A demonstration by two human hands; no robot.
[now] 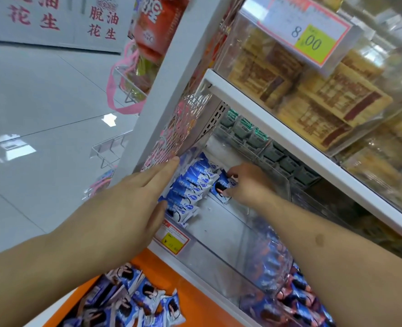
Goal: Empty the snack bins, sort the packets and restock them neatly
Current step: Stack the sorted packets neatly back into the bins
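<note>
A clear plastic snack bin (pixel 221 256) sits on the lower shelf, with a row of blue-and-white packets (pixel 190 190) stacked along its left side. My left hand (pixel 134 204) lies flat with straight fingers against the outer left edge of that row. My right hand (pixel 247 182) reaches into the bin and pinches one blue packet (pixel 221 188) beside the row. More blue packets (pixel 134 300) lie loose in a pile on an orange surface (pixel 190 274) below the bin.
A neighbouring bin (pixel 296 298) at the lower right holds blue and pink packets. Green packets (pixel 254 138) fill bins at the shelf's back. The shelf above (pixel 266 119) holds yellow-brown wrapped snacks under an 8.00 price tag (pixel 306 34). A white upright (pixel 157 100) and tiled floor lie left.
</note>
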